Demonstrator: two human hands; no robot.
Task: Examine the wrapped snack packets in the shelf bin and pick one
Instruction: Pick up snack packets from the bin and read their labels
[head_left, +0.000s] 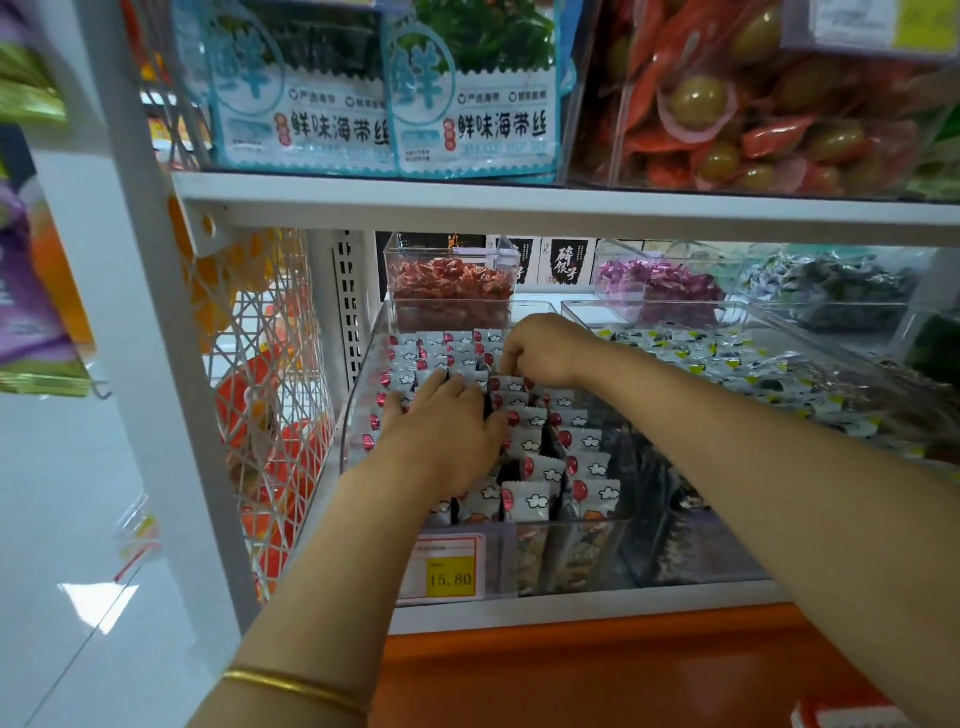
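We're mid-search, nothing lifted out yet. The snack packets (540, 470) (white, w/ red dot & cloud print) stand on edge in tight rows inside the clear shelf bin (358, 395), on the lower shelf, left end. Filed upright like that, only their crimped tops show, so we have to part them to see a face.

The left hand (447, 426) lies flat on the near-left rows, fingers straight & slightly spread, gripping nothing. We judge it's pressing those packets down & leftward to keep them from springing back, opening a gap on its right side.

The right hand (540, 351) is farther in, at the bin's right-centre, knuckles up, fingers curled down into the row. Its tips are sunk among the tops. It looks like a pinch on one packet, but we can't tell for sure.

A price tag (451, 569) reading 15.80 is fixed to the bin's near wall. Just right sits a neighbour bin (597, 314) w/ yellow-marked packets, so the reach needs to stay left of that wall. Risk, in our view: pulling one packet from so tight a row may drag its neighbours up too, hence the flat holding hand.
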